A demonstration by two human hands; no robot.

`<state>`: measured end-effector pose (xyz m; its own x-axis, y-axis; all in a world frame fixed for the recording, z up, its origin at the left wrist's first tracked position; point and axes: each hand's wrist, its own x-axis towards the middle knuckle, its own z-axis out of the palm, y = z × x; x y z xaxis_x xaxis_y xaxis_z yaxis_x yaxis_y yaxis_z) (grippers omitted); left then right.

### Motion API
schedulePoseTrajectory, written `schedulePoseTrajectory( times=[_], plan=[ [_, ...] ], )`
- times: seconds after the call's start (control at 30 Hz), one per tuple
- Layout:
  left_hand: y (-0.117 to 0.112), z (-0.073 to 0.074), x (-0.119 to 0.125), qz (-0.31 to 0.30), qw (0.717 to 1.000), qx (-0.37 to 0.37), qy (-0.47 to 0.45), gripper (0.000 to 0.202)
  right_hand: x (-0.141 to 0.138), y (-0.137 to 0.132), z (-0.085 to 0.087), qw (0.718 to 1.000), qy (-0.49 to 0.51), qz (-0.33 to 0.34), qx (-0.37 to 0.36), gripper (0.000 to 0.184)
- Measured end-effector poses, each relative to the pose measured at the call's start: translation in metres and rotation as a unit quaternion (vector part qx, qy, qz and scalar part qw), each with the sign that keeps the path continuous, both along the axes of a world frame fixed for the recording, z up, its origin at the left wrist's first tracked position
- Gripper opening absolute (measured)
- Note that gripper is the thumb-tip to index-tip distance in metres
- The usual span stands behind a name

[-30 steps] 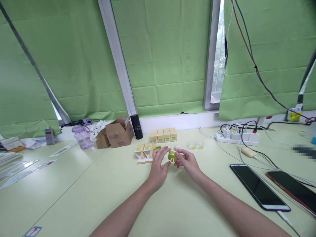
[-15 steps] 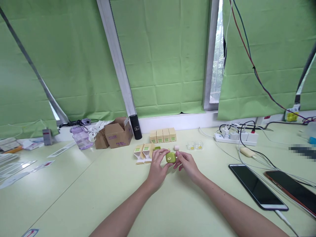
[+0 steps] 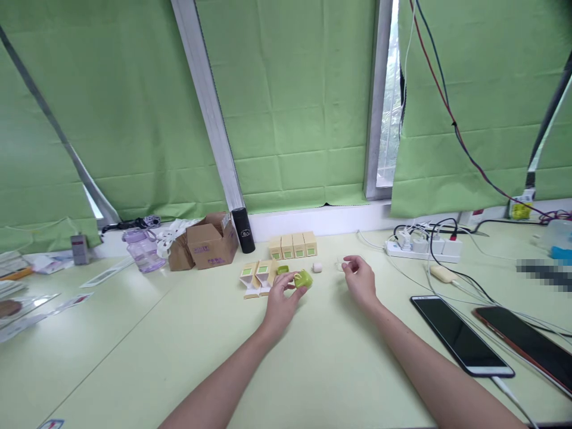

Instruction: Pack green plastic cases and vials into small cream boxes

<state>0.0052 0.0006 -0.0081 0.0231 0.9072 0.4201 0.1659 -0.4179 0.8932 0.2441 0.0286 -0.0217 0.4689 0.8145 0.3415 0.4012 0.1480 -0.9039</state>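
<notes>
My left hand [image 3: 280, 302] grips a small rounded green case [image 3: 303, 279] between thumb and fingers, tilted and held just above the table. A cream-coloured ring or loop shows on the case's upper left. My right hand [image 3: 360, 282] is at a clear plastic container [image 3: 339, 263], its fingers curled closed over the right part and hiding it. Whatever those fingers pinch is hidden. Between the hands stands a small pale pink-white block [image 3: 317, 267]. Behind my left fingers lies a small green open piece [image 3: 283, 270], next to two opened cream cartons [image 3: 257, 274].
Several closed cream cartons [image 3: 292, 245] stand in a row at the back. Left of them are a black tumbler [image 3: 243, 230], a cardboard box [image 3: 212, 244] and a purple bottle [image 3: 143, 250]. On the right lie two phones [image 3: 460, 333], a power strip [image 3: 422, 249] and loose cables.
My right hand has left the green case and moved right to the clear container. The case, still in my left hand, has been tilted, so its oval mark no longer faces me.
</notes>
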Motion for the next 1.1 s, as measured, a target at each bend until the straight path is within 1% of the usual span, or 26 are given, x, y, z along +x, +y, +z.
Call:
schedulePoseTrajectory(
  times=[0.13,0.17,0.23,0.37,0.47,0.6,0.77,0.97,1.03,1.1],
  plan=[
    [0.005,-0.002,0.000,-0.003,0.998,-0.049,-0.047,0.049,0.020,0.010,-0.005,0.997,-0.045,-0.069,-0.012,0.040],
    [0.005,-0.001,0.000,-0.005,0.997,-0.060,-0.052,0.052,0.024,0.012,-0.007,0.994,-0.065,-0.082,-0.022,0.042],
    [0.006,0.000,0.000,-0.010,0.995,-0.078,-0.057,0.056,0.032,0.016,-0.011,0.983,-0.137,-0.106,-0.065,0.047],
    [0.005,0.005,-0.002,-0.012,0.994,-0.090,-0.058,0.062,0.045,0.023,-0.020,0.958,-0.231,-0.104,-0.136,0.055],
    [0.005,0.006,-0.003,-0.007,0.994,-0.097,-0.058,0.066,0.052,0.027,-0.024,0.942,-0.277,-0.093,-0.163,0.055],
    [0.007,0.005,-0.003,-0.007,0.993,-0.095,-0.070,0.066,0.059,0.029,-0.027,0.941,-0.282,-0.085,-0.169,0.042],
    [0.005,0.007,-0.002,-0.008,0.993,-0.095,-0.066,0.068,0.064,0.028,-0.023,0.944,-0.266,-0.084,-0.177,0.025],
    [0.005,0.008,-0.001,-0.006,0.993,-0.093,-0.073,0.066,0.061,0.023,-0.016,0.952,-0.226,-0.093,-0.182,0.019],
    [0.005,0.008,-0.001,0.001,0.992,-0.097,-0.079,0.065,0.057,0.020,-0.011,0.955,-0.226,-0.098,-0.166,0.018],
    [0.005,0.008,-0.001,0.011,0.991,-0.101,-0.085,0.065,0.051,0.017,-0.006,0.960,-0.226,-0.100,-0.129,0.018]
  ],
)
